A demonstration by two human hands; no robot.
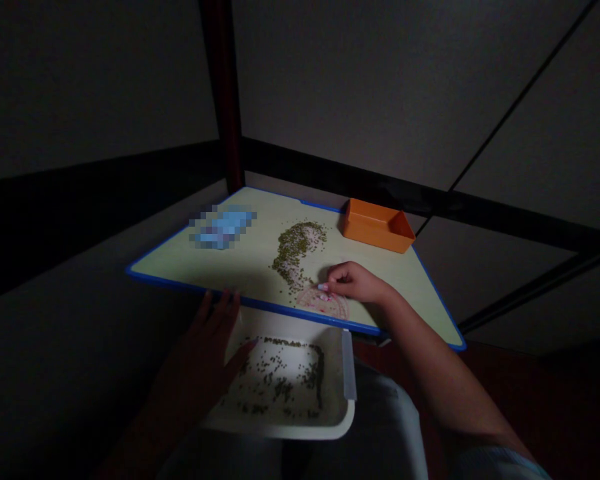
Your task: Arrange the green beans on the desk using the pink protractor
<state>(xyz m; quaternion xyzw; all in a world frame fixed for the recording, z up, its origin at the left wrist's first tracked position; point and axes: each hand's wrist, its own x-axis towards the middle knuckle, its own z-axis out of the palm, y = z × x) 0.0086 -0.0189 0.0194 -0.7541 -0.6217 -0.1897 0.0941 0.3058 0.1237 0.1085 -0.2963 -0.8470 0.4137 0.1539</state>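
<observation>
My right hand point(355, 281) is closed in a pinch over the near part of the yellow tabletop point(247, 260). Its fingertips meet at the upper edge of a pink half-round lined shape point(323, 303), which may be a flat piece or a print. What they pinch is too small to tell. Just left of them lies a scattered pile of small green beans point(291, 250) with pale pinkish patches. My left hand point(217, 347), in shadow, has its fingers spread toward the blue table edge. Its thumb reaches over a white plastic bin point(280, 432) with green beans inside.
An orange open box point(377, 233) stands at the table's far right corner. A blurred light-blue item point(224, 228) lies at the left. The bin is below the blue front edge, above my lap. Walls point(380, 87) enclose the table's far sides; the light is dim.
</observation>
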